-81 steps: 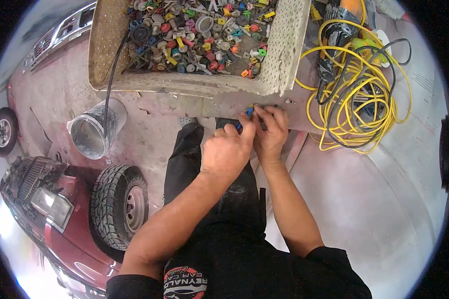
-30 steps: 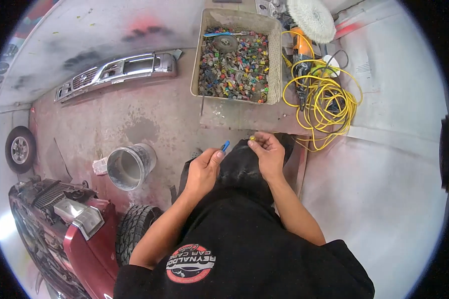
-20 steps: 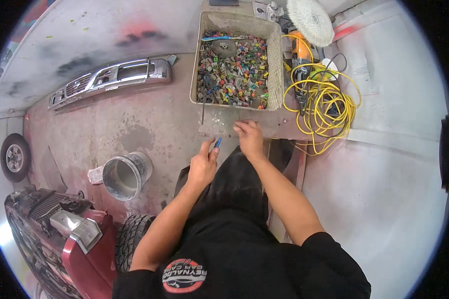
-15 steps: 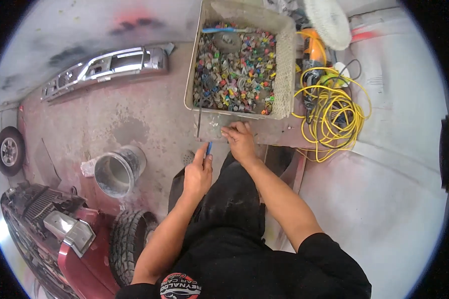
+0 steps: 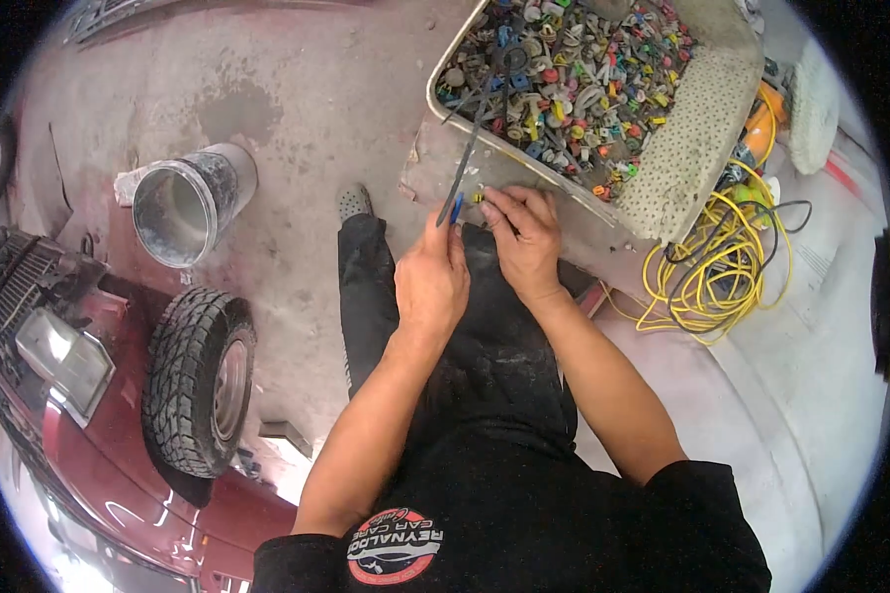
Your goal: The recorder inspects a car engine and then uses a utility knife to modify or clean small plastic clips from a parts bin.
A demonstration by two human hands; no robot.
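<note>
My left hand [image 5: 432, 279] is closed round a small blue object [image 5: 456, 209], mostly hidden by the fingers. A thin dark strip [image 5: 468, 153] runs from beside those fingers up over the bin's edge; whether it joins the blue object I cannot tell. With thumb and forefinger pinched, my right hand [image 5: 526, 242] has a small yellow-and-dark plastic clip [image 5: 479, 197] at its fingertips. Just beyond both hands stands a pale, shallow bin [image 5: 677, 148], holding a heap of mixed coloured plastic clips and fasteners [image 5: 583, 84].
To the right lies a coiled yellow cord [image 5: 707, 267] beside an orange tool [image 5: 761, 128]. A dusty bucket [image 5: 175, 212] stands on the left floor. Nearer on the left are a loose-looking tyre [image 5: 193, 385] and a red vehicle front [image 5: 119, 435] with a headlight [image 5: 64, 361].
My view has turned, so the bin sits further right and the bucket further left. The yellow clip now shows at my right fingertips, and my hands are closer together.
</note>
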